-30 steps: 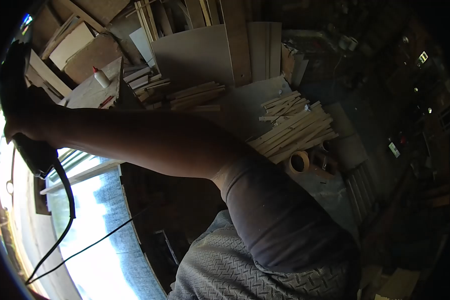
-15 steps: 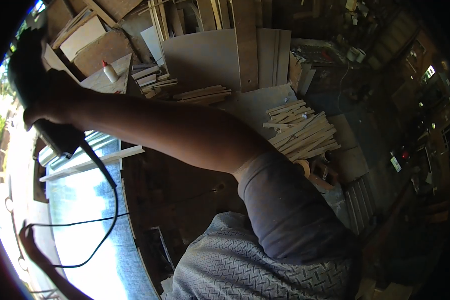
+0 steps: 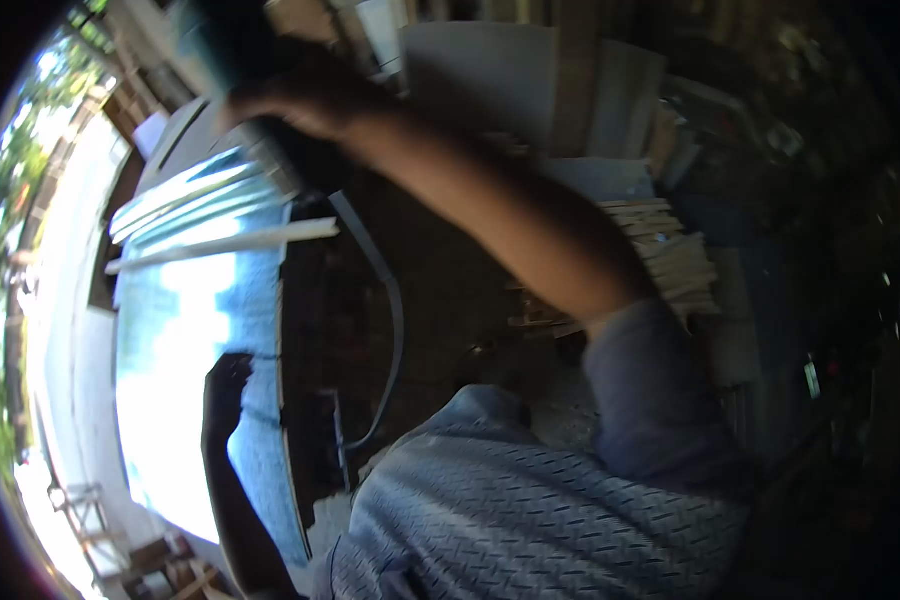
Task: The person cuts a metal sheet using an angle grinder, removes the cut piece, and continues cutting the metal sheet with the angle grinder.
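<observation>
My right hand is wrapped round a dark power tool at the upper left, its arm stretched across the view. A grey-black cord hangs from the tool and curves down past the bench edge. Over the bright, shiny sheet on the bench is my left hand, dark against the glare. Its fingers look closed on a stretch of the cord; motion blur hides the detail. A pale wood strip lies across the sheet, near several long shiny strips.
Thin wood slats are piled on the right. Large boards lean at the back. A wooden stool and wood scraps show at the lower left. Greenery appears along the left edge.
The view has shifted. My right hand and the tool appear farther right; my left hand has moved up and right, over the sheet. The glue bottle is out of sight.
</observation>
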### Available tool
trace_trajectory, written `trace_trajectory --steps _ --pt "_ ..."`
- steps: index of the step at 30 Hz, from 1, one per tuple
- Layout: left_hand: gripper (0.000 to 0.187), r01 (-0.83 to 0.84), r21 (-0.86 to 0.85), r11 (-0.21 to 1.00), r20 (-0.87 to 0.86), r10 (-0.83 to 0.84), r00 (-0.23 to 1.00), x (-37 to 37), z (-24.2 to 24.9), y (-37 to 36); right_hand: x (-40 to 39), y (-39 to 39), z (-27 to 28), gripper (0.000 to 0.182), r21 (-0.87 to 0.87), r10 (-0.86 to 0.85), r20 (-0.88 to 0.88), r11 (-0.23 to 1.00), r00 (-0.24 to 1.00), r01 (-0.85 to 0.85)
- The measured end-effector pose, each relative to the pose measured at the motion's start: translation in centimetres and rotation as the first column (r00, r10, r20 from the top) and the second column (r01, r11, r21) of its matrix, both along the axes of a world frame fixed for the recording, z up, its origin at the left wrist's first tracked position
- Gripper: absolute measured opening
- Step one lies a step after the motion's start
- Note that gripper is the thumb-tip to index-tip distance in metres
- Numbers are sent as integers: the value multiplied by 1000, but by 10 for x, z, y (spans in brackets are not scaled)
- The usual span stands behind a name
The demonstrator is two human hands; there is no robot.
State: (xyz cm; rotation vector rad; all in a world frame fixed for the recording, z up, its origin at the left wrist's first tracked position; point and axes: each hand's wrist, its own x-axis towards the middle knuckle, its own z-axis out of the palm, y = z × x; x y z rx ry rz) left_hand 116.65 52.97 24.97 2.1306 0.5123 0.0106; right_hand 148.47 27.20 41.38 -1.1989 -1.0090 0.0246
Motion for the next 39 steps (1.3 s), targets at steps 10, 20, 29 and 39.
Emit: trace_trajectory --steps 10,20,29,39 --pt "51 208 323 923 -236 -135 962 -19 7 -39 -28 -29 -16 38 -109 244 -400 944 884 -310" --pt "44 -157 217 963 -61 174 983 -95 15 -30 -59 55 -60 54 -256 264 -300 903 917 -344" --pt "45 -540 90 837 16 541 841 -242 3 30 -147 207 -37 58 -425 449 -372 696 812 -579" --pt "48 -599 245 763 -26 623 782 -352 -86 202 -301 461 31 59 -497 625 -364 497 691 -712"
